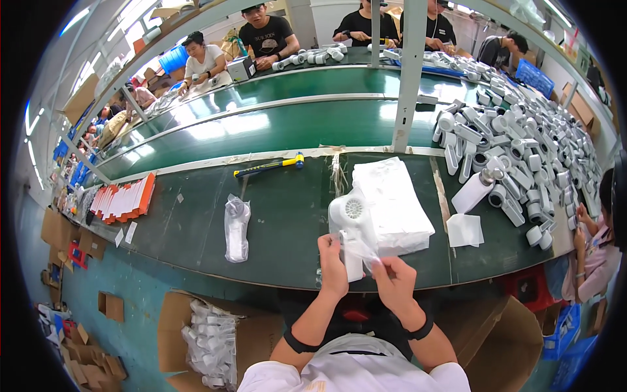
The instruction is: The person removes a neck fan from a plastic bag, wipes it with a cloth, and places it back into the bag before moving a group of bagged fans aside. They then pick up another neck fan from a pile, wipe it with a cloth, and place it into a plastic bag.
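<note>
A white hair dryer (348, 215) stands handle down at the near edge of the dark green table (287, 215), partly inside a clear plastic bag (363, 249). My left hand (332, 264) grips the dryer's handle and the bag's left edge. My right hand (392, 279) pinches the bag's right edge. Right behind the dryer lies a stack of flat clear bags (396, 202). A bagged dryer (236, 228) lies on the table to the left.
A big heap of unbagged white dryers (522, 150) fills the table's right side, with a white bottle (473, 191) and a white sheet (465, 230) beside it. A blue-and-yellow hammer (271, 166) lies farther back. A cardboard box of bagged dryers (212, 340) stands at lower left. Several people sit opposite.
</note>
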A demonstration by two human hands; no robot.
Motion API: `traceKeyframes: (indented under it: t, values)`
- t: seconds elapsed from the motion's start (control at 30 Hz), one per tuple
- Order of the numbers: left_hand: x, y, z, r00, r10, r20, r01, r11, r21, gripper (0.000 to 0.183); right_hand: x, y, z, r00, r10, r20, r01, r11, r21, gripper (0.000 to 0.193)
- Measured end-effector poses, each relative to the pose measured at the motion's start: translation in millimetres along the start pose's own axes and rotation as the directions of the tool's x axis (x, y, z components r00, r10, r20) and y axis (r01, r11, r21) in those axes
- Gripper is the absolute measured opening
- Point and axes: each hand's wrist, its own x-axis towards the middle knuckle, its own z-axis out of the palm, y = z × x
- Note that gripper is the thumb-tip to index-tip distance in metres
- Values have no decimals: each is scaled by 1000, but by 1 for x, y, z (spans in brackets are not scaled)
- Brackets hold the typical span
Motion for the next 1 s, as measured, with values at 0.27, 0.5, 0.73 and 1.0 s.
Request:
traceKeyframes:
  t: [0.27, 0.5, 0.73, 1.0]
  values:
    - [-1, 2, -1, 999, -34, 34, 35, 999, -19, 21, 0, -25, -3, 966, -255, -33, 233, 924, -302, 45]
    - [-13, -5, 10, 1000, -16, 14, 16, 1000, 20, 25, 9, -6, 8, 934, 211, 289, -243, 967, 79, 66]
    - [-12, -24, -7, 943, 325, 68, -327, 877, 352, 32, 7, -7, 15, 914, 218, 343, -317, 910, 266, 48]
    - [-7, 14, -7, 996, -83, 12, 83, 996, -22, 51, 12, -18, 7, 811, 397, 431, -575, 678, 458, 36]
